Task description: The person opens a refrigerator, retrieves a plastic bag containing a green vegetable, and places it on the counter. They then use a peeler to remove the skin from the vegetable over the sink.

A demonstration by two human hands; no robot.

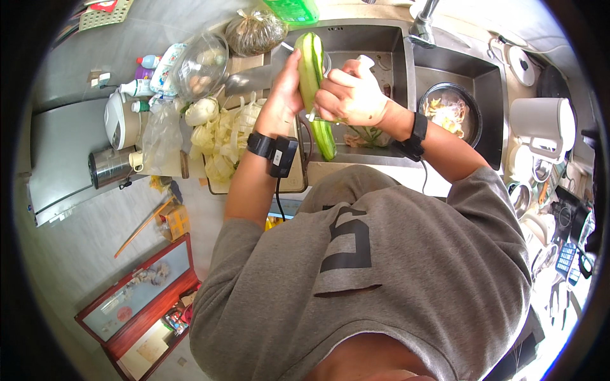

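My left hand [287, 83] grips a long green vegetable [312, 78], a cucumber or zucchini, near its upper part. It is partly peeled, with pale flesh beside darker green strips, and slants over the near left edge of the sink. My right hand [350, 95] is closed around a white-handled peeler [366, 62], whose lower end lies against the vegetable; its blade is mostly hidden. Bits of green peel stick to the right hand. Below that hand, peelings and other scraps [364, 138] lie in the left sink basin [352, 40].
The right basin holds a dark round bowl [450, 88] of food scraps. Left are a cutting board [290, 185], pale leafy vegetables [221, 152], a clear bowl [200, 66] with eggs, and a tied plastic bag [256, 33]. The faucet [423, 28] stands behind the sink divider.
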